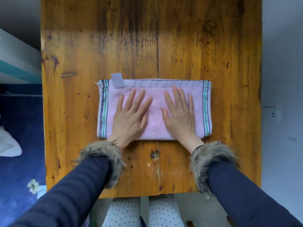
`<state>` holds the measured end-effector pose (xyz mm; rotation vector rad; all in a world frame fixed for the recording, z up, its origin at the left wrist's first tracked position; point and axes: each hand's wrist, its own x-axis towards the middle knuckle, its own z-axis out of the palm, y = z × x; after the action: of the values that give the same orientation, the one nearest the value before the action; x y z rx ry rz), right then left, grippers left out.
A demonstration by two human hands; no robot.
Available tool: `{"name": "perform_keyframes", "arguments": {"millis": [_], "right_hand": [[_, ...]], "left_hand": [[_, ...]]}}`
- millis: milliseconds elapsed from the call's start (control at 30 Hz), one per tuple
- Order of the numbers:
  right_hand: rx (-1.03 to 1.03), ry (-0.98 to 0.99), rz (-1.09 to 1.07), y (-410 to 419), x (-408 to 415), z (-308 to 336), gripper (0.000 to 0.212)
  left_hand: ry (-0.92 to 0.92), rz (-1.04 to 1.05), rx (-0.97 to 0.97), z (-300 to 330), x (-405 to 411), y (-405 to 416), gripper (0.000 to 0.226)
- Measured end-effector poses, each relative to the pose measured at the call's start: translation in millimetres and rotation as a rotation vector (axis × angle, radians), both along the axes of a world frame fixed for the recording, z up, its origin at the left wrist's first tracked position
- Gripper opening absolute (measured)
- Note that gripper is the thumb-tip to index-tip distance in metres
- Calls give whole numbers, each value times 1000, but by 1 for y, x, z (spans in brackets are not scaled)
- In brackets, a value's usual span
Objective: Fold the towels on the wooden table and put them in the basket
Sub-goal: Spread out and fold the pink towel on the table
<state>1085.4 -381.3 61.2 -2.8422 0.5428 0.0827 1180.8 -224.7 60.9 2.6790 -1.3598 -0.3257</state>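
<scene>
A pink towel (156,95) with green, white and dark stripes at both short ends lies folded in a long rectangle in the middle of the wooden table (114,46). A grey tag sticks out at its far left edge. My left hand (131,115) lies flat on the towel's left half, fingers straight and spread. My right hand (178,113) lies flat on its right half in the same way. Both palms press down on the cloth. No basket is in view.
The table's far half is bare wood with a seam down the middle. A blue floor covering (21,128) with a flower print lies to the left, with a white cloth object (8,145) on it. A wall socket (271,114) sits to the right.
</scene>
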Motion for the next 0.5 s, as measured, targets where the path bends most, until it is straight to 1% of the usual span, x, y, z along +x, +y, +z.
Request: {"name": "perform_keyframes", "arguments": {"millis": [67, 167, 300, 367, 433, 500], "right_hand": [[-36, 16, 19, -18, -11, -7, 53], [-19, -1, -51, -43, -26, -8, 54], [-8, 27, -67, -47, -26, -4, 55], [13, 22, -81, -45, -24, -1, 55], [23, 14, -100, -43, -23, 3, 55], [17, -5, -120, -38, -19, 7, 55]], "left_hand": [[-23, -13, 16, -4, 7, 8, 51], [-31, 60, 34, -5, 16, 22, 53], [1, 83, 41, 0, 31, 41, 52], [20, 92, -8, 3, 36, 46, 51], [51, 110, -114, 8, 41, 47, 48], [29, 133, -229, 12, 45, 47, 44]]}}
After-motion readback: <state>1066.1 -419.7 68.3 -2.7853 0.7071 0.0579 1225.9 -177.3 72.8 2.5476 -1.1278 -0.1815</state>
